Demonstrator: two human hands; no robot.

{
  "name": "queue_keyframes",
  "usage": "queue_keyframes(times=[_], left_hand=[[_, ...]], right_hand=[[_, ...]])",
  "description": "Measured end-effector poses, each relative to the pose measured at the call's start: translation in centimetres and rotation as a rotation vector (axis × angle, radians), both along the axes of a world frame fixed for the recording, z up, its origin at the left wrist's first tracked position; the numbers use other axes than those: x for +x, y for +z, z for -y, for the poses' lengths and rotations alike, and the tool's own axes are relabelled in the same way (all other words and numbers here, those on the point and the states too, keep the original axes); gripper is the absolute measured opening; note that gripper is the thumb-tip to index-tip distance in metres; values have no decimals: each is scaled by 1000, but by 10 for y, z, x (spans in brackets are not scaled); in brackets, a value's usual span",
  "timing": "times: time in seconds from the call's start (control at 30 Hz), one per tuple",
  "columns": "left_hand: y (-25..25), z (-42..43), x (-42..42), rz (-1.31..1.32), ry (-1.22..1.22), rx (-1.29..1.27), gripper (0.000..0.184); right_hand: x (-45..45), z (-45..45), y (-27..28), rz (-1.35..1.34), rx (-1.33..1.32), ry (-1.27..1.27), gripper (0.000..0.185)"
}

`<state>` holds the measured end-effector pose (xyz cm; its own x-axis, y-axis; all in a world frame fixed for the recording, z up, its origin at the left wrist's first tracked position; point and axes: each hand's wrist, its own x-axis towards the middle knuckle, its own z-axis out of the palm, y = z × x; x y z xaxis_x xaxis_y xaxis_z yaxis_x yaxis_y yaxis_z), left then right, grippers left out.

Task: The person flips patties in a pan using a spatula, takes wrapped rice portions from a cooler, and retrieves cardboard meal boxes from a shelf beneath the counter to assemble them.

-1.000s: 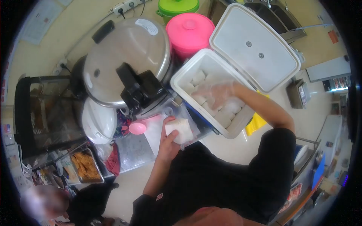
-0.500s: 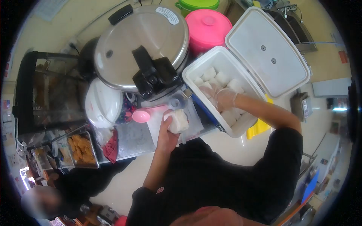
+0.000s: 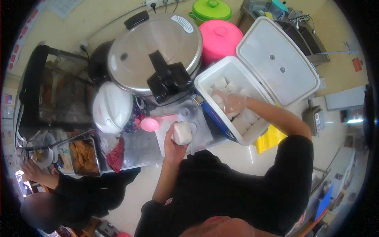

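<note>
White block [image 3: 182,133], likely a wrapped packet, is up in the left hand [image 3: 170,145], fingers and thumb clamped round its sides, held above the table edge. Wrapping looks closed; contents can't be told.

Right hand [image 3: 235,104], in a clear glove, is down inside the cooler box [image 3: 252,137] among more white packets [image 3: 240,125]. Can't tell if it grips one; fingers partly hidden. Hands well apart.

Progress: one piece is out and in hand, a good number lie in the cooler, exact count unclear. Cooler lid [image 3: 278,55] swung fully back, so opening is done. Looks like mid-handling, by my judgement; no total to measure against.

Further out on the table [image 3: 136,149]: pink scoop [image 3: 149,124] by a white sheet [image 3: 160,132], big steel cooker [image 3: 136,41] behind it with its lid down, white-lidded pot [image 3: 112,108] to its left. Pink tub [image 3: 221,37] and green tub [image 3: 213,10] behind, both lidded. Far left, tray of fried food [image 3: 84,158] and a co-worker's hand [image 3: 33,172].
</note>
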<state>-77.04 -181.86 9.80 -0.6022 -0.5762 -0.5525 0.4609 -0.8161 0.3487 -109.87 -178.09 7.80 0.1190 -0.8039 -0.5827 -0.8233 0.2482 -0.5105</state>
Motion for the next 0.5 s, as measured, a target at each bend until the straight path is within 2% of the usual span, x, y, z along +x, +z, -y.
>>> queue_keyframes(times=[0.07,0.17,0.27,0.37,0.43,0.47,0.5], left_hand=[[-5,-2,1,34,30,15,35],[-12,-1,9,23,49,39,35],[-42,2,30,-318,-49,100,32],[-43,-2,30,-443,-44,136,30],[-45,-8,30,-463,-189,98,32],[-44,-10,29,-461,-226,59,34],[-33,-8,24,-457,-352,-22,44]], right_hand=[[-18,3,-5,180,-1,-83,85],[-21,0,39,383,81,-212,79],[-23,-19,56,1030,0,-545,78],[-17,-37,107,1114,-218,-567,84],[14,-50,144,1064,-395,-657,92],[31,-52,157,997,-465,-683,104],[45,-55,165,954,-457,-705,115]])
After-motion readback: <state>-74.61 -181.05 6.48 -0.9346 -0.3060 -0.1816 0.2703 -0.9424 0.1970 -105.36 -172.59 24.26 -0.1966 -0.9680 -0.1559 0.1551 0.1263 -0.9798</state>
